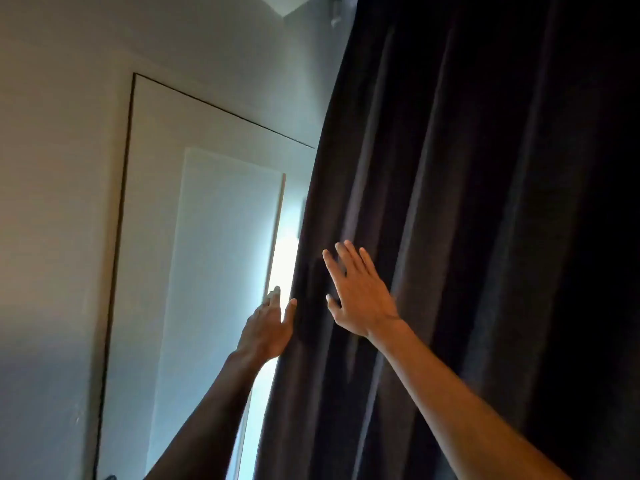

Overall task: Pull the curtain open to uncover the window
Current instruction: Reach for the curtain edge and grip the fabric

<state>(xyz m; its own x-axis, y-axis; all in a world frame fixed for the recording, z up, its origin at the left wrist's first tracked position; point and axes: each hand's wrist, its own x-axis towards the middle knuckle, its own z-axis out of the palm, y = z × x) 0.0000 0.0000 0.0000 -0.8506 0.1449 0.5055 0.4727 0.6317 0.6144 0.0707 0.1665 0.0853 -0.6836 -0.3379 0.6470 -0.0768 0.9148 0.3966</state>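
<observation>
A dark, heavy curtain (467, 202) hangs in long folds over the right half of the view. Along its left edge a narrow bright strip of window (285, 261) shows. My left hand (268, 327) is raised at that edge, fingers up, thumb against the fabric; whether the fingers curl behind the cloth I cannot tell. My right hand (360, 292) lies flat and spread on the front of the curtain, a little right of the edge, holding nothing.
A white wall (62, 202) fills the left side, with a tall white panel outlined by a dark line (207, 220) beside the window. The curtain's rail fitting (335, 15) sits near the ceiling.
</observation>
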